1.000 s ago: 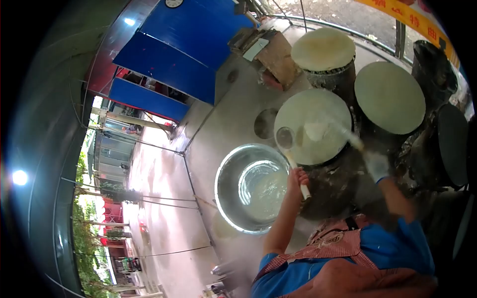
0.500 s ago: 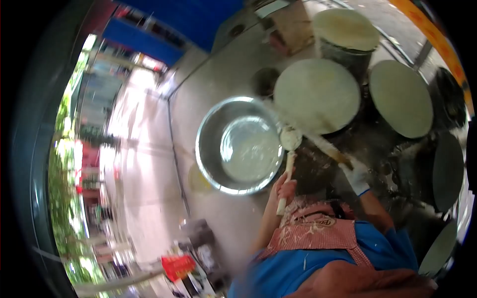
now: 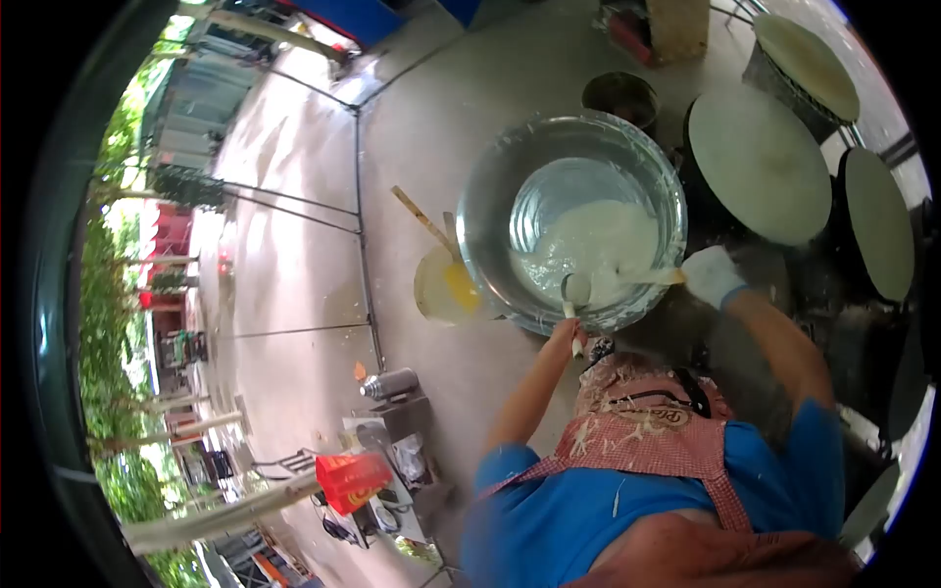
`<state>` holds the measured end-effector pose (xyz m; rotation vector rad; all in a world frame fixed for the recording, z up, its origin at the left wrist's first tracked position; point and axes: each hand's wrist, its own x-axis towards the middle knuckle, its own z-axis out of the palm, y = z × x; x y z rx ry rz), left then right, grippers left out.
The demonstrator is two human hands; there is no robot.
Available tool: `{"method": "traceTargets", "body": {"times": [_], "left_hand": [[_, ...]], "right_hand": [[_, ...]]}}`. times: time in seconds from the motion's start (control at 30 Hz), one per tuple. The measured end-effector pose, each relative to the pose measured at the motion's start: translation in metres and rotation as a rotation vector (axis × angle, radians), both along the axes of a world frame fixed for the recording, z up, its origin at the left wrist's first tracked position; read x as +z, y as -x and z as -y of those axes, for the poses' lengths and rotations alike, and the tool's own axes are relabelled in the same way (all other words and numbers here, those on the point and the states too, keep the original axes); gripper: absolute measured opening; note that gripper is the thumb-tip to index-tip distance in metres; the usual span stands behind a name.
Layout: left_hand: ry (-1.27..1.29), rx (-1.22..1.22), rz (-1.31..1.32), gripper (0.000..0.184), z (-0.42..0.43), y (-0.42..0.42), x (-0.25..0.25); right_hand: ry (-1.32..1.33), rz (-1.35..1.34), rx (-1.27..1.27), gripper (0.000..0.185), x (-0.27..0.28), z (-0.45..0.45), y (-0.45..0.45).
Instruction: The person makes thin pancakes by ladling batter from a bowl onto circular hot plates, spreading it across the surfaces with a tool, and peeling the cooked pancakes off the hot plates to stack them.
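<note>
A large metal basin (image 3: 474,211) stands in front of me, with white batter (image 3: 613,240) pooled in its near half. My left hand (image 3: 567,335) is closed around the pale handle of a ladle (image 3: 576,288), whose bowl is at the basin's near edge, by the batter. My right hand (image 3: 713,275), in a white glove, is at the basin's right rim. It grips a batter-coated wooden stick (image 3: 649,277), which reaches over the rim with its far end in or just above the batter; which one I cannot tell.
Right of the basin are large round griddles (image 3: 760,167) with pale tops, another (image 3: 877,225) farther right. A dark pot (image 3: 620,96) sits beyond the basin. At left is a tub (image 3: 431,286) with a yellow scraper (image 3: 461,285). Lower left are a thermos (image 3: 390,383) and a red bag (image 3: 351,480).
The ladle, earlier full and raised beside the basin's right rim, is now lower at its near edge. The stick has moved from beside the griddle to over the basin. My view has turned.
</note>
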<state>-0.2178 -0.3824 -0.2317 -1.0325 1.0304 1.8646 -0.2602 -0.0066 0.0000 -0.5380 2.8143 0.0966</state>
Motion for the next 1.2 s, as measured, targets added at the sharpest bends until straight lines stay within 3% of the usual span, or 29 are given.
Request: {"method": "traceTargets", "body": {"times": [0.03,0.1,0.17,0.2,0.3,0.33,0.47,0.57,0.6,0.73,0.77,0.8,0.9,0.97,1.03,1.1,1.13,1.17,1.2], "left_hand": [[-0.027,-0.007,0.062,0.022,0.006,0.004,-0.008],[-0.066,-0.035,0.164,0.022,0.013,0.014,-0.024],[-0.092,-0.085,0.242,0.024,0.015,0.022,-0.03],[-0.111,-0.102,0.276,0.024,0.013,0.026,-0.032],[-0.19,-0.126,0.37,0.026,0.001,0.033,-0.037],[-0.218,-0.122,0.401,0.027,-0.003,0.034,-0.038],[-0.39,-0.056,0.544,0.03,-0.023,0.042,-0.017],[-0.608,0.118,0.695,0.032,-0.026,0.043,0.068],[-0.644,0.221,0.73,0.042,-0.027,0.049,0.136],[-0.779,-0.04,0.307,0.037,-0.005,0.055,0.301],[-0.407,-0.104,0.031,0.039,-0.012,0.052,0.374],[-0.653,-0.184,0.028,0.042,0.001,0.061,0.392],[-0.446,-0.544,-0.506,0.048,0.015,0.068,0.514],[0.001,-0.434,-0.837,0.052,-0.009,0.049,0.581],[0.149,-0.456,-0.959,0.054,-0.002,0.055,0.59],[0.045,-0.603,-0.879,0.053,0.03,0.106,0.519],[-0.027,-0.587,-0.802,0.052,0.025,0.097,0.508],[-0.829,-0.885,-0.321,0.051,0.037,0.146,0.44],[-0.763,-0.698,-0.167,0.044,0.026,0.133,0.439]], "right_hand": [[-0.045,0.085,0.052,0.019,0.008,0.023,0.0],[0.175,0.099,-0.07,0.024,0.056,0.04,0.001],[0.149,0.148,-0.329,0.031,0.048,0.033,-0.006],[0.039,0.227,-0.354,0.033,0.019,0.033,-0.02],[0.059,0.329,-0.368,0.034,0.032,0.065,-0.028],[0.131,0.249,-0.43,0.033,0.041,0.057,-0.031],[0.089,0.348,-0.694,0.036,0.011,0.058,-0.072],[0.208,0.338,-0.762,0.037,0.03,0.072,-0.115],[0.251,0.311,-0.801,0.038,0.039,0.074,-0.129],[0.418,-0.071,-0.763,0.035,0.064,0.078,-0.165],[0.47,-0.199,-0.732,0.034,0.074,0.082,-0.166],[0.555,-0.387,-0.692,0.033,0.086,0.086,-0.16],[0.717,-0.808,-0.616,0.034,0.138,0.073,-0.114],[0.947,-0.931,-0.652,0.034,0.156,0.062,-0.089],[1.186,-0.815,-0.674,0.031,0.154,0.066,-0.08],[1.433,-0.633,-0.62,0.03,0.125,0.072,-0.079],[1.54,-0.449,-0.664,0.031,0.086,0.075,-0.077],[1.649,-0.255,-0.713,0.031,0.046,0.076,-0.08],[1.62,-0.13,-0.864,0.031,0.022,0.077,-0.098]]}}
